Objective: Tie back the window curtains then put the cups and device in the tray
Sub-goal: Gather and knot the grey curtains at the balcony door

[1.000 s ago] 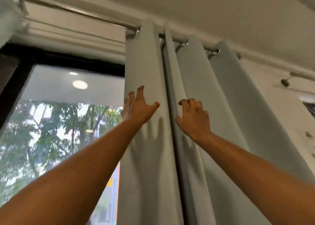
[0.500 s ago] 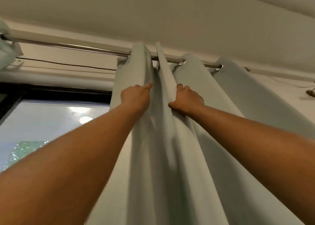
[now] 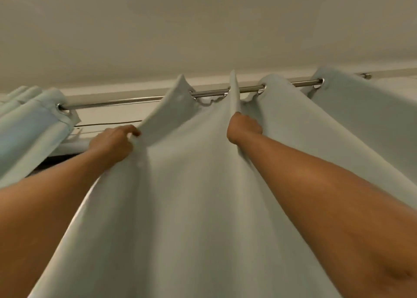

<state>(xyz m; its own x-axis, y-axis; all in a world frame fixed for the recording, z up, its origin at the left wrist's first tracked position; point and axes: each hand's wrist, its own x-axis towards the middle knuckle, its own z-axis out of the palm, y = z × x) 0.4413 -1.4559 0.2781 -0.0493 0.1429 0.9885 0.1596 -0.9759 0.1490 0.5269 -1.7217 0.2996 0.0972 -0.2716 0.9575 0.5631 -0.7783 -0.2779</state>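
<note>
Pale grey-green cloth fills both hands. The left hand (image 3: 112, 144) pinches the leading edge of the curtain (image 3: 191, 196) just below its top fold, thumb and fingers closed on the hem. The right hand (image 3: 243, 128), further right and a little higher, is bunched into the next fold, its fingertips buried in the cloth so that only the knuckles show. The two hands are apart, with one slack pleat between them. Above them the curtain hangs by metal rings (image 3: 261, 89) from a chrome rod (image 3: 117, 100) that runs left to right close under the ceiling (image 3: 203, 27). At far left a second curtain (image 3: 29, 121) sits gathered on the same rod, well apart from the held one. The step in hand looks to be the first: gathering the curtain along the rod before tying it back. No tie shows. The next move probably calls for sliding the rings together toward the right, folds kept even, then dropping the hands lower to bind the bundle. Cups, device and tray are out of view.
</note>
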